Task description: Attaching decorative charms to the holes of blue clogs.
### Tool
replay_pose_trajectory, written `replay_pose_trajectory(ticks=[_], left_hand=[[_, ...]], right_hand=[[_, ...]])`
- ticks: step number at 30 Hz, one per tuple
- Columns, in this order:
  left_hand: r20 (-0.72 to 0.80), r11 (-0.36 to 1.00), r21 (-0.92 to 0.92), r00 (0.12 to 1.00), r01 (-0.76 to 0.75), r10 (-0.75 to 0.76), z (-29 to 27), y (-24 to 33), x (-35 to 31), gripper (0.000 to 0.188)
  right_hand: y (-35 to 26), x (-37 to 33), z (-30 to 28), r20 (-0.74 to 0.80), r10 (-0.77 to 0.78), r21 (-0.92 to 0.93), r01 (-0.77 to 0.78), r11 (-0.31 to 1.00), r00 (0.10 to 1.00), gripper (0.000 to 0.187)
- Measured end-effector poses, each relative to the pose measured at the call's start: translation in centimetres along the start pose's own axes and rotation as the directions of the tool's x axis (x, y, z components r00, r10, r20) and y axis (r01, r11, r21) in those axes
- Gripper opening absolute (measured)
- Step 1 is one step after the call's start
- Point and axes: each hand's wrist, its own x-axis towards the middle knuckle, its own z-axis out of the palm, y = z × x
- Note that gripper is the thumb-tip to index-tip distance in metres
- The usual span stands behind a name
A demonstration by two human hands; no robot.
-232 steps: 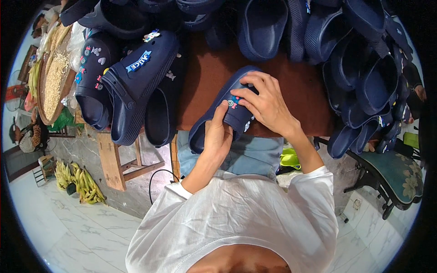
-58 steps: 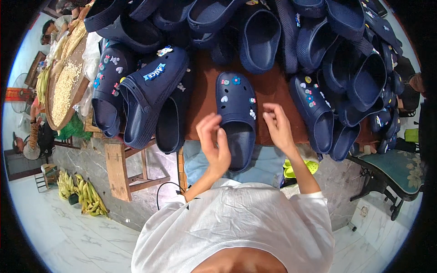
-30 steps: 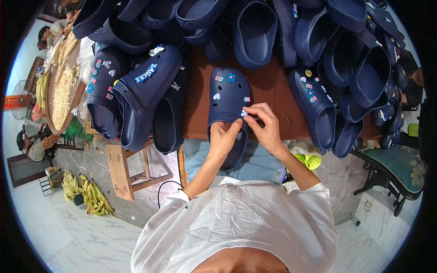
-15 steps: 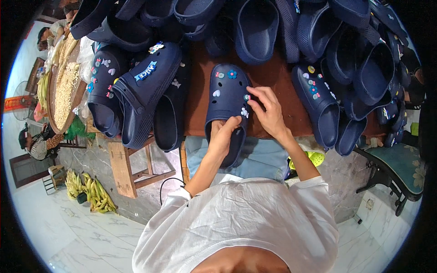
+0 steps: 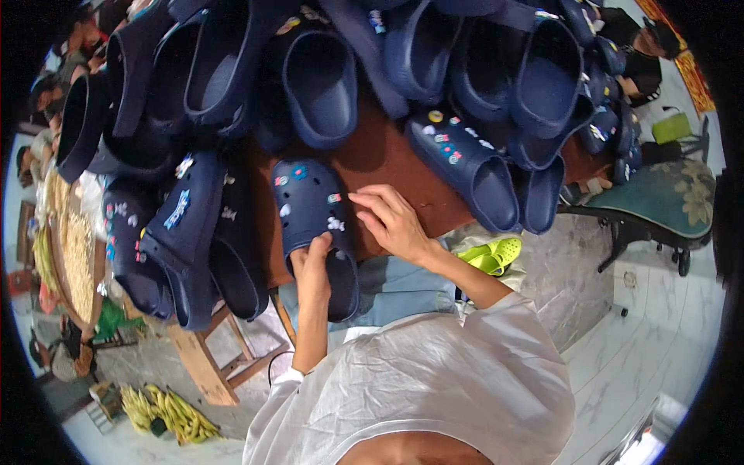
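Note:
A navy foam clog [image 5: 314, 190] lies on the brown tabletop in front of me, its toe pointing away. Small colourful charms sit in some of its holes: a blue flower [image 5: 297, 173], a white heart [image 5: 285, 210] and a white figure [image 5: 335, 224] among them. My left hand [image 5: 312, 271] grips the clog at its opening, fingers inside and thumb on the upper. Just right of the clog, my right hand [image 5: 394, 221] hovers with its fingers apart and nothing visible in them, closest to a small charm [image 5: 334, 198] on the clog's side.
Decorated clogs [image 5: 182, 225] stand close on the left, with more [image 5: 465, 159] on the right and a heap [image 5: 322, 89] behind. A wooden stool [image 5: 201, 364], an office chair [image 5: 651, 198] and lime-green clogs [image 5: 496, 254] are below table height. People sit at the far left.
The whole view has turned, tilting the table and shifting the scene. My right hand has drawn slightly away from the clog's side; my left hand keeps its grip.

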Motion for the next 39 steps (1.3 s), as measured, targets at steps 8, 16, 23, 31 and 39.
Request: replay_pose_trajectory(ticks=[8, 16, 23, 31, 39], left_hand=[[-0.086, 0.998, -0.057, 0.996, -0.029, 0.024, -0.7, 0.2, 1.8, 0.018], [-0.015, 0.995, -0.05, 0.996, -0.088, 0.087, -1.7, -1.3, 1.0, 0.031], [-0.083, 0.726, 0.42, 0.773, -0.545, 0.629, -0.6, -3.4, -4.4, 0.022], [0.619, 0.204, 0.376, 0.408, -0.904, 0.671, 11.7, 2.3, -4.8, 0.042], [0.77, 0.056, 0.182, 0.178, -0.982, 0.613, 26.3, 4.1, -0.1, 0.071]], right_hand=[[1.4, -5.8, -12.2, -0.519, -0.048, -0.393, -0.188, 0.9, 0.853, 0.019], [6.2, -10.9, -20.7, -0.707, 0.073, -0.338, -0.427, 0.839, 0.703, 0.021], [9.0, -7.0, -25.5, -0.785, 0.104, -0.204, -0.413, 0.887, 0.61, 0.033], [11.7, -2.0, -27.6, -0.698, 0.363, -0.153, -0.624, 0.767, 0.617, 0.073], [14.5, -0.6, -28.6, -0.676, 0.441, -0.025, -0.617, 0.786, 0.59, 0.071]])
